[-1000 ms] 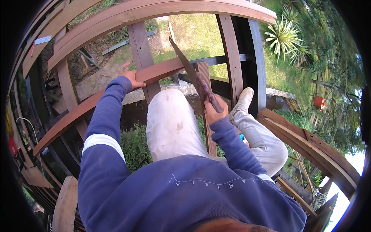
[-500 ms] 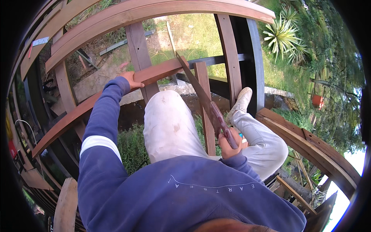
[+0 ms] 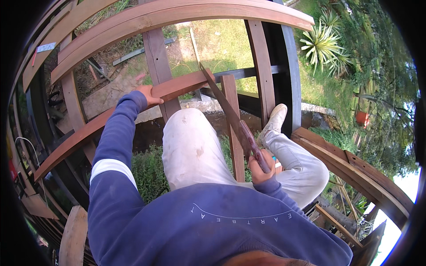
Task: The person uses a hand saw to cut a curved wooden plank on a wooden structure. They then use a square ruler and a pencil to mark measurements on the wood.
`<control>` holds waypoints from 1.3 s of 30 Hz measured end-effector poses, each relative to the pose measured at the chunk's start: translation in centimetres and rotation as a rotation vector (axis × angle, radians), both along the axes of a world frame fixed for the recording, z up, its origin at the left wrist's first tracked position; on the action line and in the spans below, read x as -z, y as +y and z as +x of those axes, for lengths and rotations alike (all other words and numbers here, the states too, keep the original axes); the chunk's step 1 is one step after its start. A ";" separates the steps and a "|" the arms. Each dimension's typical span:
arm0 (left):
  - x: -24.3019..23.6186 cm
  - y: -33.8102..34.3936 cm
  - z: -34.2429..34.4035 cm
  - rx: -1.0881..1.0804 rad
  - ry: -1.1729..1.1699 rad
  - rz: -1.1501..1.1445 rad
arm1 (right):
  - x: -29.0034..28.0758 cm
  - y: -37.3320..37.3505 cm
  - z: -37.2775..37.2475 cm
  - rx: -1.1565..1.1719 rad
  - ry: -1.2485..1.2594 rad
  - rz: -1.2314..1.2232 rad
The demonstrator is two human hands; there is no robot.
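The reddish board (image 3: 182,86) extends to both sides of the left grip (image 3: 148,95), which is clasped over its edge, while the saw (image 3: 227,106), its handle (image 3: 251,140) clamped in the right grip (image 3: 262,167), slants forward and left of that grip, blade (image 3: 219,95) crossing the board's end.

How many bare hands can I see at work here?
2. The left hand rests on the long reddish-brown wooden board; the right hand grips the long, tapering, brownish metal-bladed handsaw. Some fingers are partly hidden.
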State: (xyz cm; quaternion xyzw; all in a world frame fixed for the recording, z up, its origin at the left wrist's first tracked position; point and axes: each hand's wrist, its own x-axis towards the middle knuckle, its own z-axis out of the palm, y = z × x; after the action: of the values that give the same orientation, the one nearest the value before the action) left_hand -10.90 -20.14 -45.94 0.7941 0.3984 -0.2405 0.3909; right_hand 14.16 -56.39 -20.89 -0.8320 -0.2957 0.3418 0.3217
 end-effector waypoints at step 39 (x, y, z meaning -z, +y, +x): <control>1.2 0.2 0.7 0.034 -0.049 -0.108 | 7.9 8.8 0.2 0.039 0.016 0.066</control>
State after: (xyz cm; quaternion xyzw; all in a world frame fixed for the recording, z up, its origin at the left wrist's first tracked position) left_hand -10.19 -19.92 -47.15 0.7842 0.3616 -0.2489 0.4386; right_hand 14.34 -47.63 -28.83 -0.8237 -0.2881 0.3322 0.3581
